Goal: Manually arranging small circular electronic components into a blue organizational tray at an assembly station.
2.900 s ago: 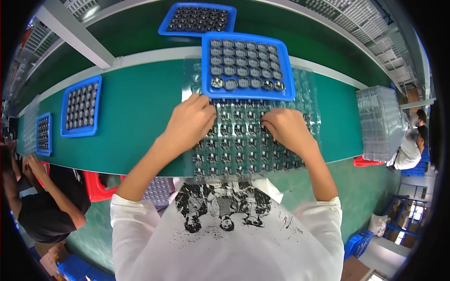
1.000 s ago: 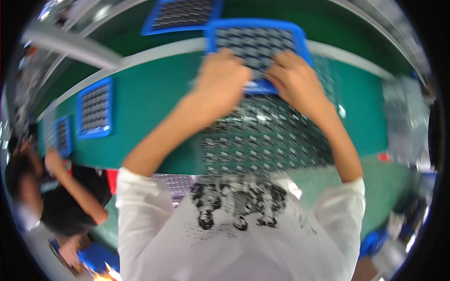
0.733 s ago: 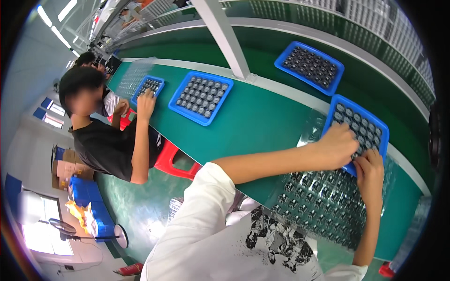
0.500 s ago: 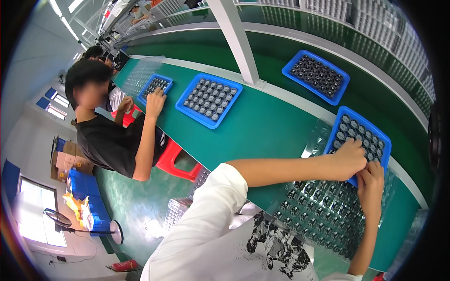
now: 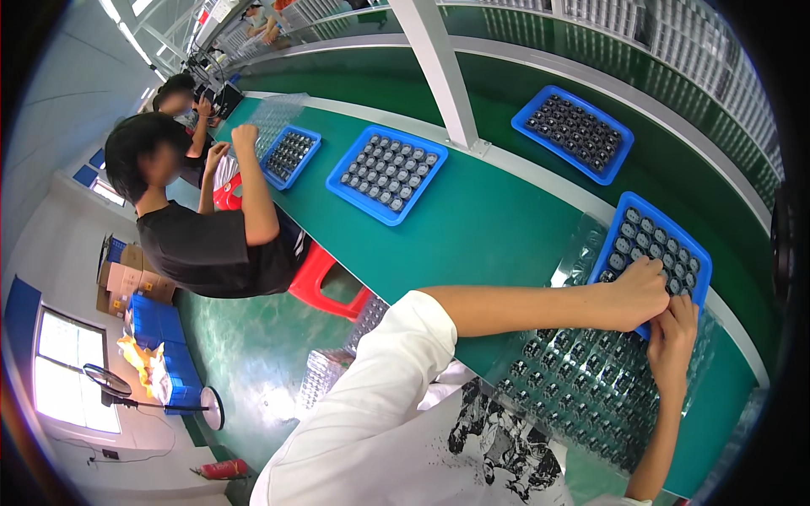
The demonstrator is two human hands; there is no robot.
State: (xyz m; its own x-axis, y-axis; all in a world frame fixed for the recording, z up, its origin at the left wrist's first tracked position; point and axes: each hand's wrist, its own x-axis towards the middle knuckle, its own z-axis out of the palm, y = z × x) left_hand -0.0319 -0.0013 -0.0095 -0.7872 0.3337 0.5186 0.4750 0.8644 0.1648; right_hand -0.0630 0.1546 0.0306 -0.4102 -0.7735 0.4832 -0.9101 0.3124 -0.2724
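My left hand (image 5: 639, 295) is bent over the near part of a blue tray (image 5: 705, 261) on the right, its fingers curled down and pressed together. My right hand (image 5: 675, 333) meets it at the tray's near side, fingers drawn together close to the left fingertips. Whatever the fingertips grip is hidden between the hands. Rows of round grey-topped parts (image 5: 646, 225) fill the tray around them. Under my left forearm and beside my right wrist lies a clear plastic blister sheet (image 5: 582, 396), its pockets holding small black-and-silver parts.
Another blue tray (image 5: 344, 183) of grey-topped parts stands left on the green bench (image 5: 472, 219). A blue tray of dark parts (image 5: 574, 135) sits farther back. A white post (image 5: 439, 76) rises from the bench edge. A co-worker (image 5: 202, 244) sits left by a small tray (image 5: 291, 158).
My hands stay together at the tray with only slight movement. The co-worker's hand has lifted away from the small tray. The whole view has shifted a little.
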